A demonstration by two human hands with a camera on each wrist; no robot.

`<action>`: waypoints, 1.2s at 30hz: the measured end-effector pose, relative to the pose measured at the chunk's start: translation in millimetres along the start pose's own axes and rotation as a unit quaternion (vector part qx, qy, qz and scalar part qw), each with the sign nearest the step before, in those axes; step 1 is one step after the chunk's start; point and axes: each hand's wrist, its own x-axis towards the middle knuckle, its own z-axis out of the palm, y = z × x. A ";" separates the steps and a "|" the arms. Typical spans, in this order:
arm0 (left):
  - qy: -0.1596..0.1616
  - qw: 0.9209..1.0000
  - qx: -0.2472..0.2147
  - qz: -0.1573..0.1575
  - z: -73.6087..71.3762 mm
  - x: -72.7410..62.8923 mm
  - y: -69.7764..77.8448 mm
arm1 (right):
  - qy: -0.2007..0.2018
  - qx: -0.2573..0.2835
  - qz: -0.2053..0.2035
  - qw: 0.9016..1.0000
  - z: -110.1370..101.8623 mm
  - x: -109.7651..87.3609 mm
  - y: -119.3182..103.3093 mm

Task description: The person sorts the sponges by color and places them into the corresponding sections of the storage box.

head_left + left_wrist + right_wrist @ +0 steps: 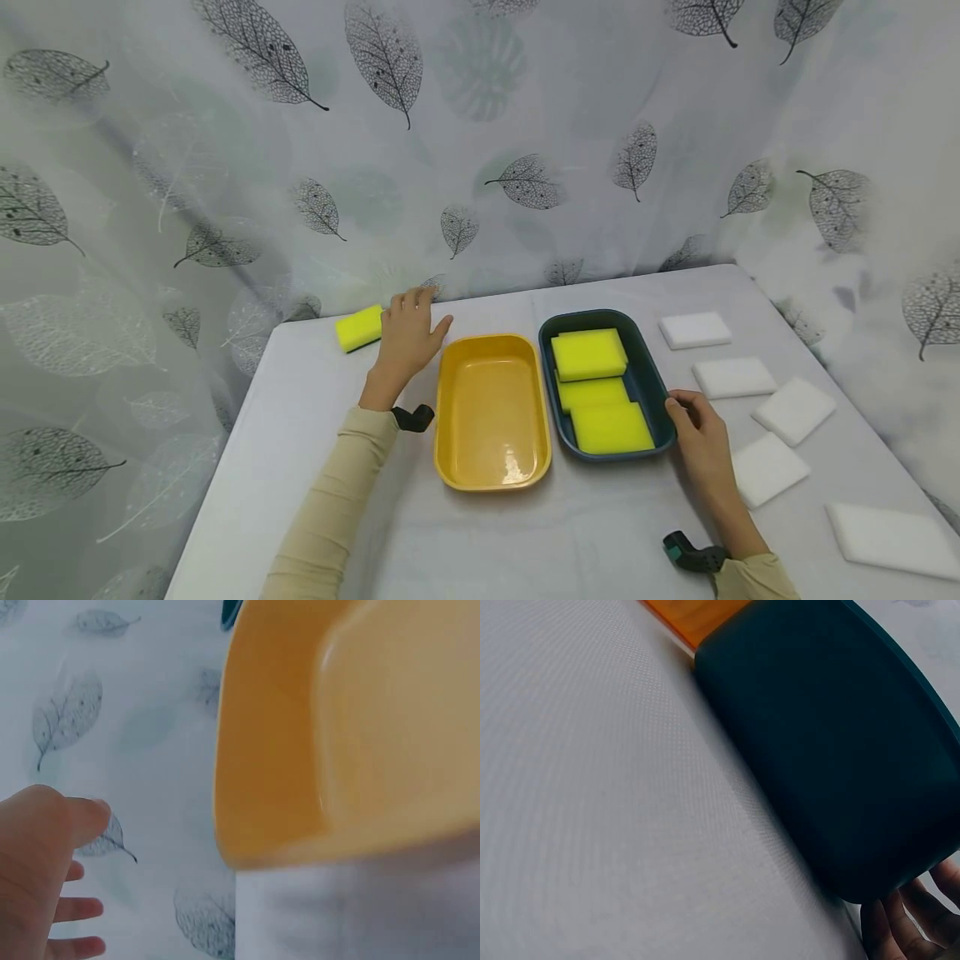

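Note:
In the head view my left hand [406, 333] is by a yellow scouring sponge [360, 327] with a dark underside at the table's back left. Its fingers are spread, and the left wrist view shows nothing held in the part of the hand [37, 877] it catches. My right hand [701, 437] touches the right side of a dark green tray [663, 417]. In the right wrist view its fingertips [922, 915] rest against the tray's outer wall. Several yellow sponges [611, 427] lie in that tray, partly overlapping. An empty yellow tray [492, 417] stands between the hands.
Several white sponge blocks [733, 377] lie along the right side of the white table [480, 550]. A leaf-printed curtain [375, 167] hangs behind the table's back edge. Each wrist carries a small black camera [413, 418].

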 end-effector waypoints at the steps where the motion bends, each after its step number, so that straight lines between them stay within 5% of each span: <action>1: 0.001 1.000 -0.003 -0.003 -0.2 0.8 -4.7 | -0.001 0.001 0.000 1.000 -0.1 -0.1 -0.1; 17: -0.042 0.996 0.036 -0.072 -1.3 10.8 -78.7 | -0.002 0.004 -0.007 1.000 -0.7 -0.4 -3.8; 26: -0.081 0.988 0.017 -0.128 18.5 1.6 -126.8 | 0.003 0.001 -0.004 1.000 2.7 -1.4 -0.4; 36: -0.118 0.977 -0.025 -0.178 32.8 -7.5 -154.5 | -0.010 -0.006 -0.007 1.000 0.8 -2.2 4.3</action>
